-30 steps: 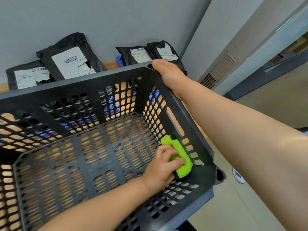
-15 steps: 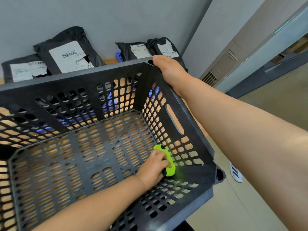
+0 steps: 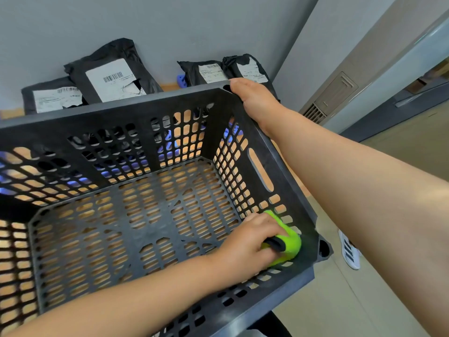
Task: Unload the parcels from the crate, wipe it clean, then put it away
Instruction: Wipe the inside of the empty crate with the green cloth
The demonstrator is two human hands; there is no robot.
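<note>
The black perforated plastic crate (image 3: pixel 126 110) is emptied, and the wooden tabletop (image 3: pixel 11 113) shows through its holes. 4 black plastic parcels with white labels (image 3: pixel 111 74) lean on the grey wall behind it. The left hand (image 3: pixel 245 246) is curled round a lime-green sponge with a dark backing (image 3: pixel 289 242) and presses it into the crate's near right corner. The right hand (image 3: pixel 252 98) wraps over the rim's far right corner, bracing it. To wipe well, I would work the sponge edge firmly into the corner seam. Then I would make overlapping strokes along each wall and across the ribbed floor, where dirt likely lodges in the slots.
</note>
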